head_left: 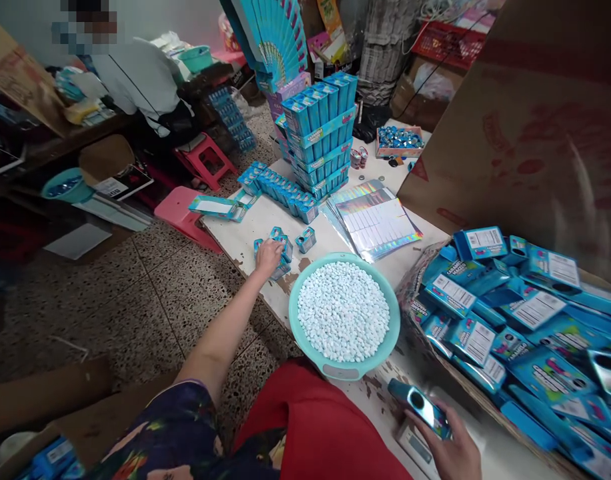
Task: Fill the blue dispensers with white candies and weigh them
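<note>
On the table's left edge, my left hand (269,259) has its fingers curled on a small group of upright blue candy boxes (283,248). Another small blue box (306,240) stands alone just right of them. My right hand (454,445) grips a flat blue candy carton (421,408) with a dark round hole, thumb on one side and fingers on the other. Below that carton lies a small white digital scale (416,448), partly hidden by the hand. Between my hands sits a turquoise basin (346,369) full of small whitish candies (343,312).
A large cardboard box (410,333) of blue cartons stands at right. Behind the basin lie shiny printed sheets (378,223), a row of blue boxes (285,193) and tall stacked displays (318,133). Left are pink stools (185,212) and a seated person (135,80).
</note>
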The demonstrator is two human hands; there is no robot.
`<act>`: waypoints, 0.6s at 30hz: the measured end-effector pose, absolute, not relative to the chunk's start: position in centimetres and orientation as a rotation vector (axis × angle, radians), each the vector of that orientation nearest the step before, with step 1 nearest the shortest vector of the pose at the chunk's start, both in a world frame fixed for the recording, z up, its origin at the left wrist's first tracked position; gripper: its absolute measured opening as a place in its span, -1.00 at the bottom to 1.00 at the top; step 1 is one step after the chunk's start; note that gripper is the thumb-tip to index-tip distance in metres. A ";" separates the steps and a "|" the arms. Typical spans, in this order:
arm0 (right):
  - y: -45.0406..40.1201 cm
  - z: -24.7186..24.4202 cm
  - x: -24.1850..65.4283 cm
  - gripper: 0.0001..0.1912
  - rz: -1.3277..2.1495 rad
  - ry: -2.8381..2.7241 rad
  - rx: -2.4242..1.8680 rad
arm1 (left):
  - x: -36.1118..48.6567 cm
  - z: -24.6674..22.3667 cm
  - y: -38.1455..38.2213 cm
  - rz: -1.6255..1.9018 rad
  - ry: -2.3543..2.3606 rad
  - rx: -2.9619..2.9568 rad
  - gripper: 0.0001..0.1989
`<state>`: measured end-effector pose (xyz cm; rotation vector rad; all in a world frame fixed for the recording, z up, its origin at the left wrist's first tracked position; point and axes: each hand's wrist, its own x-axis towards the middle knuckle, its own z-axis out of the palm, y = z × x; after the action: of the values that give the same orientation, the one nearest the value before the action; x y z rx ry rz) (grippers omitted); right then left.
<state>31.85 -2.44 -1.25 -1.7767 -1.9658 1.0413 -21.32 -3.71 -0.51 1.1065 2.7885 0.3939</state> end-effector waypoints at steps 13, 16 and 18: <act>0.9 4.5 22.5 -0.51 1.173 -1.586 -1.606 | 0.9 -4.2 -0.9 0.663 2.249 1.549 -0.60; 1.4 4.5 20.4 -0.52 1.222 -1.684 -1.523 | 0.2 -4.4 -0.8 0.989 2.156 1.274 -0.81; 1.4 4.1 19.7 -0.52 1.213 -1.752 -1.476 | -0.3 -4.5 -0.7 1.131 2.113 1.125 -0.86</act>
<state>19.74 1.42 4.10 -1.4756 -1.7523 1.2132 -0.31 -0.74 -4.48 1.1249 2.1134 1.1305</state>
